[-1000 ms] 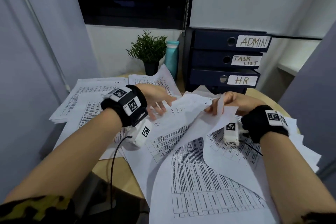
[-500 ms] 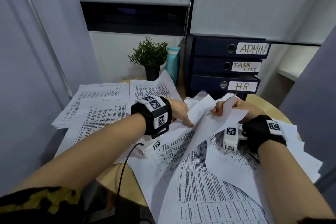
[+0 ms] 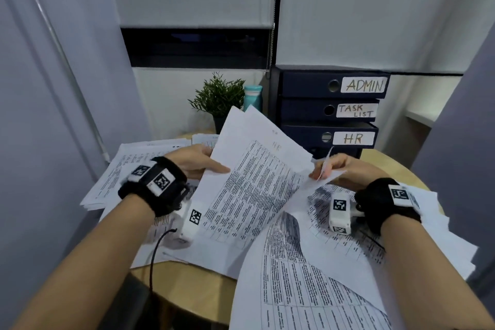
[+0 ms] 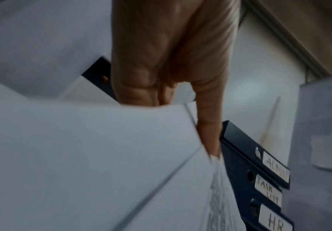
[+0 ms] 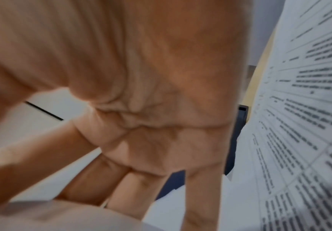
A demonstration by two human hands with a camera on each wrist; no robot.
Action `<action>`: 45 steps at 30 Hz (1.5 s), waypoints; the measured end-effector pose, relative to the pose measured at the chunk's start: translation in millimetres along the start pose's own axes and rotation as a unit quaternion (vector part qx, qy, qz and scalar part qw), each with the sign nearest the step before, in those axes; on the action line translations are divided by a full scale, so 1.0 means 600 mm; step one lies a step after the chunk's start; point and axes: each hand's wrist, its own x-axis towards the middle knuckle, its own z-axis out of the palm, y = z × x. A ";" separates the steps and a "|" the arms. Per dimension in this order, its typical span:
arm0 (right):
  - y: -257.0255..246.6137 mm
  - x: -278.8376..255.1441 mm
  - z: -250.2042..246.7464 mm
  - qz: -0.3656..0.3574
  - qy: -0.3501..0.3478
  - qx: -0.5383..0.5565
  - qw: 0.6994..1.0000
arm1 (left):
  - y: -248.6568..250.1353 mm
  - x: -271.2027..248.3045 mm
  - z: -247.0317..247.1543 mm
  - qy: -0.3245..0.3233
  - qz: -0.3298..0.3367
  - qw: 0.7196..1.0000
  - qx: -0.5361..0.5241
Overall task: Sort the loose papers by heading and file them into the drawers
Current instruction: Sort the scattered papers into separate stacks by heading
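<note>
My left hand [image 3: 199, 162] grips the left edge of a thin sheaf of printed papers [image 3: 254, 182] headed "HR", held tilted above the table. In the left wrist view, fingers [image 4: 208, 132] curl round the sheaf's [image 4: 82, 156] edge. My right hand [image 3: 337, 169] pinches the upturned corner of another sheet [image 3: 328, 158] in front of the drawers; its printed side [image 5: 299, 125] fills the right wrist view beside the hand [image 5: 141, 109]. The dark blue drawer unit [image 3: 302, 115] stands behind, labelled ADMIN [image 3: 364, 86], TASK LIST [image 3: 356, 111] and HR [image 3: 353, 139].
More printed sheets lie in piles at the left [image 3: 128, 169] and curl toward me at the front [image 3: 308, 276]. A potted plant [image 3: 218, 99] and a teal bottle [image 3: 252, 96] stand left of the drawers. The round wooden table [image 3: 187, 284] sits between grey partitions.
My left hand moved right from the left pile, took hold of the HR sheaf and raised it on a tilt. The right hand kept its pinch on the sheet corner.
</note>
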 end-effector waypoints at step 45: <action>-0.053 0.073 0.084 -0.222 0.196 -0.205 0.933 | 0.013 -0.014 0.029 0.212 0.318 0.913 -0.141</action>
